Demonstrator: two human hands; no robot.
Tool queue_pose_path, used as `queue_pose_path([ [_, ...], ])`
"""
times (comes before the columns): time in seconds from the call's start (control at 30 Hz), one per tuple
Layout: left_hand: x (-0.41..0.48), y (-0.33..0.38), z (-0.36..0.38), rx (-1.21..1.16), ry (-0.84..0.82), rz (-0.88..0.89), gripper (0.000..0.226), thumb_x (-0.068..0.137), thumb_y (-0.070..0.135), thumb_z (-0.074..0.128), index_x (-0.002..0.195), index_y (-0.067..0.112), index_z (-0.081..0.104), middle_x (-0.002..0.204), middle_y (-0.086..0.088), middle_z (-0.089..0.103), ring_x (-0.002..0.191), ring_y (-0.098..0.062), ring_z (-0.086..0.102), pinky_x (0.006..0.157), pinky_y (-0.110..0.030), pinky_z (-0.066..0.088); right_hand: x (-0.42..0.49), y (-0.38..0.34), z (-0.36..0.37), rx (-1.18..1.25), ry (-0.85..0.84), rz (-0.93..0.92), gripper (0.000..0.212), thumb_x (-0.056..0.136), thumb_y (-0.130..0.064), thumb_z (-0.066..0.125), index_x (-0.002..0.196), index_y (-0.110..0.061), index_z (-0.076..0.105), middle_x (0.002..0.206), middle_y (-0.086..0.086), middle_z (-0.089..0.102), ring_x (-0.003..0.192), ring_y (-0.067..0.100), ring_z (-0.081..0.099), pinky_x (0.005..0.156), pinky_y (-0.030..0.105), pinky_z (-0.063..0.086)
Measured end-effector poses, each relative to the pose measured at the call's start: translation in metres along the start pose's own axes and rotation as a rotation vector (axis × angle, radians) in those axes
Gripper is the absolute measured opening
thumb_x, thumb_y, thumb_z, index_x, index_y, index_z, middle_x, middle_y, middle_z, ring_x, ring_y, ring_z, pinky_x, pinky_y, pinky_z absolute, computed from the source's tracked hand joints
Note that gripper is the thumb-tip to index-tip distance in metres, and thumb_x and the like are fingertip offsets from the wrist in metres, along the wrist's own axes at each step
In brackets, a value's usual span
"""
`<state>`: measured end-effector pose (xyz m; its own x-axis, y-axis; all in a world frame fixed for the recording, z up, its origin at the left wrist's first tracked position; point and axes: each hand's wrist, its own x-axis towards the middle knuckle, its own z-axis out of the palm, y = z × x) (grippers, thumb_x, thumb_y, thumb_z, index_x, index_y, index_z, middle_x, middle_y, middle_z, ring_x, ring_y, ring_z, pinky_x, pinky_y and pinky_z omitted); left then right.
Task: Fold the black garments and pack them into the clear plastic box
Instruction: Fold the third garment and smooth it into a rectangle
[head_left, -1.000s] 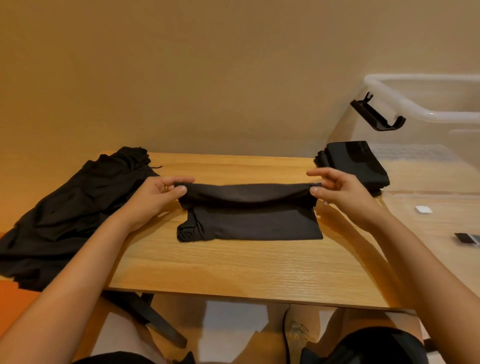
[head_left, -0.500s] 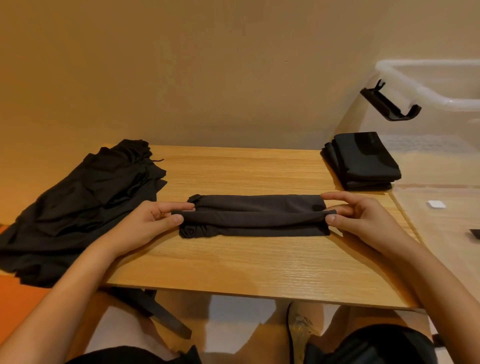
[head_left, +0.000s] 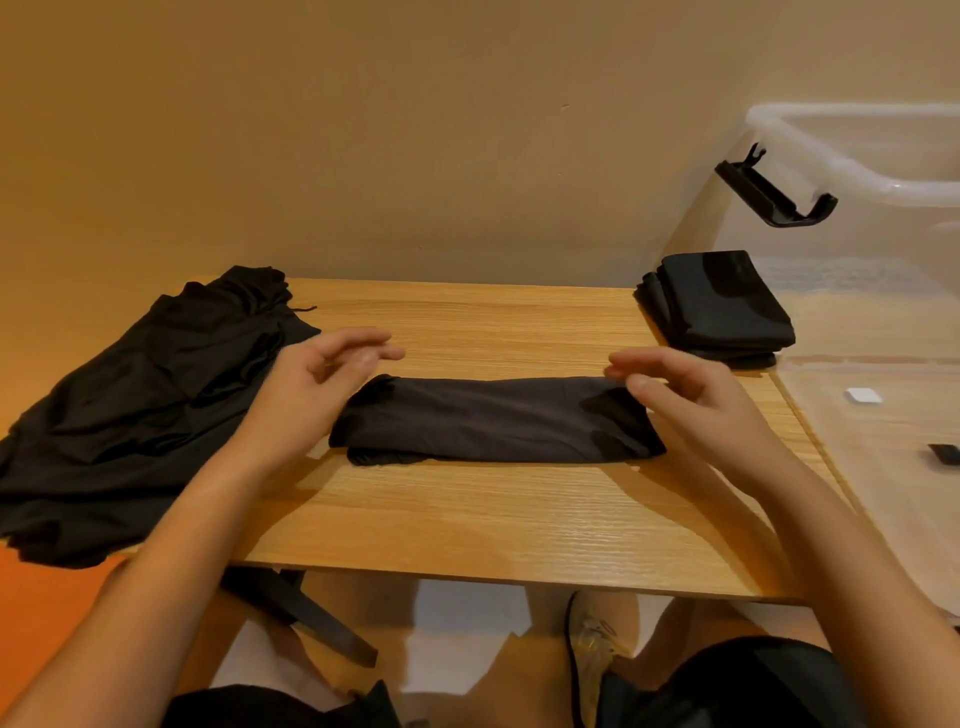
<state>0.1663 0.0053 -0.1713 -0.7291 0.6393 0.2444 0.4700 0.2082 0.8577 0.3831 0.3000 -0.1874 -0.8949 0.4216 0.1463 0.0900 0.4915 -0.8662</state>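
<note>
Both hands loose over the folded garment, holding nothing.
My left hand (head_left: 311, 384) hovers at the 9 o'clock end of the folded black garment (head_left: 493, 421) mid-table (head_left: 467, 525), fingers slack and spread. My right hand (head_left: 696, 400) hangs the same at 3 o'clock. My fingertips are blurred, so I can't tell if they touch. At 2 o'clock there's a folded stack (head_left: 722, 306) at the clear plastic box (head_left: 852, 161), which the frame cuts off. The unfolded pile (head_left: 140, 405) lies at 9.

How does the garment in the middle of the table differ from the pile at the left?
The middle garment is folded into a neat strip; the left pile is loose and crumpled. The garment lies wholly on the table; the pile overhangs its left edge. Both are black.
</note>
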Motion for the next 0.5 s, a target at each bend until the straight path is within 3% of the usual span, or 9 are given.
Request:
queue_pose_path([
  [0.07,0.010,0.007,0.015,0.175,-0.139,0.010,0.032,0.104,0.033,0.051,0.134,0.036,0.060,0.132,0.020,0.063,0.132,0.002,0.048,0.110,-0.027,0.039,0.016,-0.011,0.015,-0.077,0.007,-0.033,0.028,0.102,-0.032,0.054,0.128,-0.034,0.065,0.120,-0.023,0.067,0.114,-0.007,0.058,0.090,0.019,0.048],
  [0.13,0.018,0.012,0.034,0.416,-0.274,0.022,0.039,0.104,0.042,0.045,0.143,0.040,0.051,0.152,0.016,0.045,0.146,-0.005,0.027,0.122,-0.037,0.020,0.030,-0.022,0.035,-0.195,-0.058,-0.062,0.033,0.104,-0.036,0.050,0.135,-0.032,0.061,0.131,-0.022,0.062,0.120,-0.010,0.053,0.092,0.012,0.043],
  [0.17,0.023,0.013,0.044,0.518,-0.317,0.054,0.043,0.105,0.042,0.041,0.148,0.035,0.047,0.156,0.012,0.041,0.149,-0.006,0.022,0.123,-0.037,0.010,0.035,-0.026,0.046,-0.280,-0.107,-0.082,0.037,0.105,-0.038,0.048,0.139,-0.031,0.058,0.136,-0.018,0.060,0.124,-0.007,0.051,0.098,0.015,0.042],
  [0.23,0.028,0.010,0.063,0.660,-0.369,0.095,0.048,0.108,0.040,0.034,0.154,0.026,0.039,0.161,0.006,0.035,0.151,-0.007,0.019,0.124,-0.039,0.003,0.043,-0.026,0.068,-0.498,-0.211,-0.136,0.045,0.105,-0.043,0.042,0.146,-0.027,0.051,0.143,-0.009,0.057,0.134,0.007,0.047,0.115,0.036,0.037],
  [0.3,0.029,0.001,0.076,0.771,-0.405,0.067,0.054,0.108,0.043,0.027,0.158,0.022,0.029,0.165,0.003,0.027,0.153,-0.009,0.014,0.126,-0.045,0.002,0.046,-0.019,0.083,-0.653,-0.308,-0.150,0.051,0.107,-0.045,0.034,0.152,-0.023,0.042,0.151,-0.003,0.049,0.147,0.015,0.033,0.125,0.048,0.016],
  [0.4,0.022,-0.012,0.086,0.881,-0.440,-0.022,0.060,0.108,0.047,0.018,0.161,0.021,0.016,0.169,0.004,0.011,0.155,-0.011,0.004,0.125,-0.049,-0.002,0.045,-0.003,0.088,-0.774,-0.368,-0.163,0.057,0.108,-0.048,0.024,0.160,-0.023,0.025,0.166,-0.004,0.026,0.156,0.013,0.009,0.126,0.042,-0.002],
  [0.5,0.012,-0.019,0.091,0.921,-0.398,-0.012,0.064,0.106,0.053,0.011,0.162,0.022,0.008,0.169,0.006,0.003,0.155,-0.009,-0.001,0.125,-0.048,-0.007,0.046,0.009,0.083,-0.824,-0.355,-0.186,0.061,0.106,-0.055,0.020,0.162,-0.029,0.016,0.169,-0.007,0.014,0.156,0.010,0.001,0.125,0.036,-0.007],
])
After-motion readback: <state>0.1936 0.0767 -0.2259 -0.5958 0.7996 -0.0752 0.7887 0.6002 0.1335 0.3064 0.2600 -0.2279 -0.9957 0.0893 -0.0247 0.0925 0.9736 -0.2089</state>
